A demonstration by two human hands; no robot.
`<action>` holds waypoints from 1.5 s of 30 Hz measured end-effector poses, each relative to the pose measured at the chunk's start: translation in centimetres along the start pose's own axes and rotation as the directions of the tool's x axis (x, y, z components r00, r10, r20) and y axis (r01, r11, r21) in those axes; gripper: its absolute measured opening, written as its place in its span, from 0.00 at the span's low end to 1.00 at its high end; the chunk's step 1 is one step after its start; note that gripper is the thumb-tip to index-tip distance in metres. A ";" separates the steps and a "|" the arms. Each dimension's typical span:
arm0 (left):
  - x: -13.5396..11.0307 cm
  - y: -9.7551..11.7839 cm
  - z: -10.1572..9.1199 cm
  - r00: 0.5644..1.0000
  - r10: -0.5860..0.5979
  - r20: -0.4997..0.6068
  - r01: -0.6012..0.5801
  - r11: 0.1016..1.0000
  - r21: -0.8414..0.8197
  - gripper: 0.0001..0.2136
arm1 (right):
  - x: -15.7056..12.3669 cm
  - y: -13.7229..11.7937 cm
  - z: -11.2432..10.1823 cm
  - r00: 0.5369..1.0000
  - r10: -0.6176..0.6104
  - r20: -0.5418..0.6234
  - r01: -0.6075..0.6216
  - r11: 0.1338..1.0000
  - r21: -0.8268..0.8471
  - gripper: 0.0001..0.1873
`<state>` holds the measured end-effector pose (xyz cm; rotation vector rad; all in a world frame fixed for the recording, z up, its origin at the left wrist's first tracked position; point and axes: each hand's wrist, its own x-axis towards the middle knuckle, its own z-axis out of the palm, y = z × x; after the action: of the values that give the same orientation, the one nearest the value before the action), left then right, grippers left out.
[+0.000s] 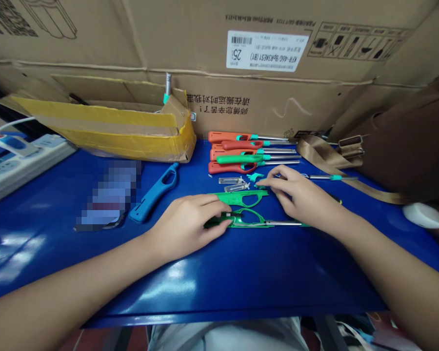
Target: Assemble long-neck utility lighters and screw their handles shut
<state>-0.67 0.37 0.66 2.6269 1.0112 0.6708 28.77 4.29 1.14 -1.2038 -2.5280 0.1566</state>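
Observation:
My left hand [188,220] rests on the blue table [241,273], its fingers pressed on the handle end of an opened green lighter half [254,220] with a metal tube. A second green shell half [246,197] lies just behind it. My right hand [303,197] hovers beside that shell and pinches a small teal part [260,184] between thumb and forefinger. Small metal pieces [233,184] and another teal piece [255,176] lie close by.
A stack of orange and green long-nose lighters [241,151] lies behind the hands. A blue lighter handle [155,192] lies to the left, beside a blurred item. A taped cardboard box [124,129], power strip [25,156], brown bag strap [336,161] and big cartons surround the table.

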 end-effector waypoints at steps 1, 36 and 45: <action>0.0 0.0 -0.1 1.000 0.005 -0.002 -0.005 1.000 0.003 0.06 | 0.0 0.1 0.0 1.000 -0.004 0.011 0.004 1.000 -0.018 0.19; 0.2 1.3 -0.2 0.990 -0.066 -0.127 0.037 0.976 -0.215 0.13 | -0.4 -4.7 -2.5 0.922 0.287 0.261 -0.388 0.655 0.648 0.15; 0.2 2.0 -0.6 0.958 0.215 -0.187 -0.234 0.968 -0.086 0.06 | -0.4 -7.6 -1.8 0.819 0.080 0.568 -0.568 0.249 0.784 0.23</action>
<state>0.28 -0.87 1.98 2.6465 0.7002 0.9964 24.01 -0.93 4.54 -1.1449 -1.6774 1.9264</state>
